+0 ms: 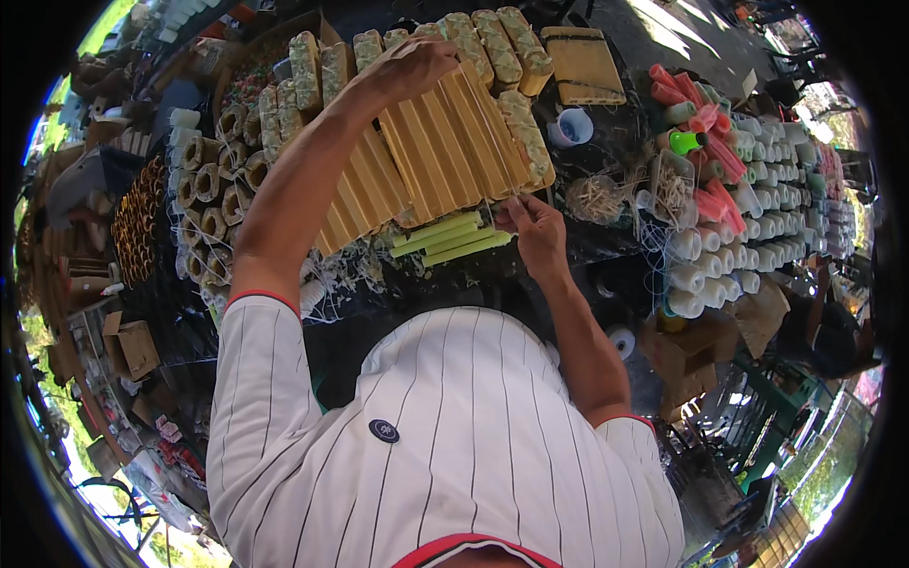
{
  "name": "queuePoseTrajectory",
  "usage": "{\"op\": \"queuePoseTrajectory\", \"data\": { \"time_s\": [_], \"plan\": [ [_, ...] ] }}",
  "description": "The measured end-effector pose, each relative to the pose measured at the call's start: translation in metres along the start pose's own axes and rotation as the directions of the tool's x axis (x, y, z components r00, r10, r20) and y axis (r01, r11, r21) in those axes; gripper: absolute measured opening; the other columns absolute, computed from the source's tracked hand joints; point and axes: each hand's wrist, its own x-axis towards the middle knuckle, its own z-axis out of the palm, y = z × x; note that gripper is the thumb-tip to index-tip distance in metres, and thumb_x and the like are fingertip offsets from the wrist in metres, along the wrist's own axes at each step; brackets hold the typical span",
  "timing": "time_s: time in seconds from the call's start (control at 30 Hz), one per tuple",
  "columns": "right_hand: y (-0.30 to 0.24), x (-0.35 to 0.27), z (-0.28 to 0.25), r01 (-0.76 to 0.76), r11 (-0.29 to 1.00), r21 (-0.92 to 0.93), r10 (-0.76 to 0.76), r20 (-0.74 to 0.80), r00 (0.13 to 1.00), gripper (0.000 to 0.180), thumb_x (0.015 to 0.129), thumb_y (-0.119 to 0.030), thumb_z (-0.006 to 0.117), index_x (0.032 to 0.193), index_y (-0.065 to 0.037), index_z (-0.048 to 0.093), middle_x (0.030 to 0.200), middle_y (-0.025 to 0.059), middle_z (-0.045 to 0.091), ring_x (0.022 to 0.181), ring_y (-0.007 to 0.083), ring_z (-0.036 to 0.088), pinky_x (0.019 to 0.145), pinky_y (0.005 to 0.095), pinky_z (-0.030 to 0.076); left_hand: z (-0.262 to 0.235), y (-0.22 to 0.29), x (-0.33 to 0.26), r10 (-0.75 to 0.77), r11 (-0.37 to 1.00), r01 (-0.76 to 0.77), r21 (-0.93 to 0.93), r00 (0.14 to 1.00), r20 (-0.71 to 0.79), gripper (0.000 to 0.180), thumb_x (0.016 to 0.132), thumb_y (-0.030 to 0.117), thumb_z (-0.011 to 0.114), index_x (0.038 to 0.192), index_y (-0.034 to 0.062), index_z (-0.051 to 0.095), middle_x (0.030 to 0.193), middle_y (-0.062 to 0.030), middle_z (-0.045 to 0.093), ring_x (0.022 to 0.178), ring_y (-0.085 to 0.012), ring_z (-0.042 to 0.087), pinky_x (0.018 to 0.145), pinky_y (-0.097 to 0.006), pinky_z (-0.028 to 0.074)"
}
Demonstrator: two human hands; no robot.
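A tan, ridged block [445, 142] with long parallel grooves lies on the table in front of me. A second ridged block [360, 194] lies against its left side. My left hand [417, 71] reaches over to the far edge of the first block, its fingers closed there; what they hold is hidden. At the near right corner my right hand [537, 232] pinches thumb and forefinger together, perhaps on a thin pale thread too fine to be sure of. Several yellow-green sticks [450, 237] lie just left of my right hand, below the block's near edge.
Patterned oblong blocks [497, 47] line the far side. A flat tan board [582, 64], a whitish cup [571, 128] and bundled thin sticks [595, 199] stand to the right. Beyond are many white rolls [720, 265] and pink tubes [724, 156]. Hollow tan tubes [208, 185] are stacked left.
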Motion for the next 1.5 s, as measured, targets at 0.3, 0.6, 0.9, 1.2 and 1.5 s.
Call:
{"op": "queuePoseTrajectory", "data": {
  "time_s": [0.3, 0.6, 0.9, 1.2, 1.5],
  "plan": [
    [0.002, 0.003, -0.004, 0.042, 0.997, -0.061, -0.047, -0.078, 0.996, 0.03, 0.109, -0.022, 0.063, 0.113, 0.006, 0.073, 0.09, 0.0084, 0.073, 0.084, 0.0159, 0.072, 0.081, 0.0295, 0.058, 0.023, -0.031, -0.003, 0.077, 0.994, -0.087, -0.069, 0.987, -0.138, 0.018, 0.085, 0.001, 0.071, 0.102, 0.0048, 0.072, 0.103, -0.0127, 0.065, 0.099, -0.0384, 0.066, 0.085, -0.049, 0.056],
    [0.007, -0.002, -0.003, 0.007, 0.988, -0.157, -0.02, -0.078, 0.997, 0.034, 0.107, -0.024, 0.066, 0.116, 0.008, 0.073, 0.092, 0.0109, 0.076, 0.086, 0.0169, 0.074, 0.081, 0.0304, 0.056, 0.026, -0.022, -0.002, -0.009, 0.993, 0.001, -0.118, 0.998, -0.069, 0.024, 0.078, -0.005, 0.071, 0.101, 0.0029, 0.072, 0.102, -0.0131, 0.064, 0.102, -0.0362, 0.067, 0.087, -0.049, 0.057],
    [0.008, -0.001, -0.001, 0.036, 0.986, -0.166, -0.047, -0.066, 0.997, 0.034, 0.107, -0.025, 0.068, 0.115, 0.008, 0.074, 0.092, 0.0114, 0.076, 0.085, 0.0172, 0.073, 0.08, 0.0319, 0.057, 0.026, -0.024, -0.001, -0.083, 0.983, 0.089, -0.161, 0.996, 0.045, 0.032, 0.08, -0.01, 0.066, 0.108, 0.0002, 0.076, 0.106, -0.0143, 0.07, 0.102, -0.0349, 0.07, 0.09, -0.045, 0.058],
    [-0.014, -0.034, -0.004, 0.332, 0.261, -0.906, -0.736, 0.035, 0.676, 0.031, 0.084, -0.025, 0.086, 0.108, -0.007, 0.078, 0.104, 0.0088, 0.074, 0.103, 0.0275, 0.067, 0.099, 0.047, 0.042, 0.015, -0.03, -0.02, -0.258, 0.96, 0.259, -0.107, 0.966, 0.021, 0.015, 0.088, 0.007, 0.074, 0.103, 0.0055, 0.072, 0.1, -0.0131, 0.068, 0.087, -0.0341, 0.066, 0.079, -0.048, 0.055],
    [-0.011, -0.013, 0.024, 0.413, 0.204, -0.888, -0.715, 0.153, 0.682, 0.013, 0.082, -0.02, 0.085, 0.086, -0.011, 0.077, 0.082, 0.0036, 0.067, 0.086, 0.0244, 0.063, 0.091, 0.046, 0.038, 0.01, -0.008, -0.029, -0.547, 0.692, 0.582, -0.427, 0.809, 0.217, 0.042, 0.098, 0.045, 0.075, 0.109, 0.0055, 0.07, 0.089, -0.01, 0.069, 0.083, -0.0222, 0.068, 0.075, -0.045, 0.053]
  ]
}}
